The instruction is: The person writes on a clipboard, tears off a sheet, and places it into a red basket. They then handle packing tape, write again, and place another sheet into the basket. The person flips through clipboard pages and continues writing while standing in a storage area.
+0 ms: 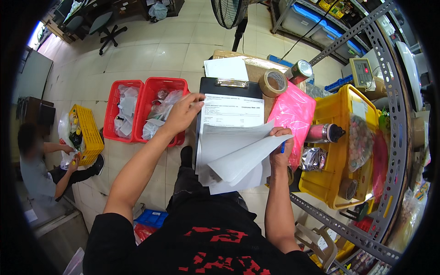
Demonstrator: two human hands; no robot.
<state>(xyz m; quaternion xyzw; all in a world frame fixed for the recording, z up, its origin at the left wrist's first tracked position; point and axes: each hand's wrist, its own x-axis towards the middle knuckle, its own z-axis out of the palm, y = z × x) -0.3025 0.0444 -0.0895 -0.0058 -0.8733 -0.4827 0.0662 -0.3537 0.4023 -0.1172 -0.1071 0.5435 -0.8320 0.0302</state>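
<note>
A black clipboard (209, 86) with a metal clip lies before me, bearing a stack of printed sheets (233, 110). Several lower sheets are folded back and curl over the clipboard's near end. My right hand (281, 147) grips their right edge, with a blue pen (283, 147) also held in it. My left hand (188, 111) is raised at the upper left edge of the papers, its fingers slightly bent and holding nothing visible; whether the fingertips touch the sheet I cannot tell. Beyond the clipboard's clip lie more white sheets (227, 68).
Right of the clipboard are a tape roll (273, 83), a can (302, 70), a pink plastic-wrapped package (292, 117), a bottle (321, 133) and a yellow crate (323, 178). Red baskets (142, 90) stand left. A person (37, 172) sits at far left by a yellow basket (91, 137).
</note>
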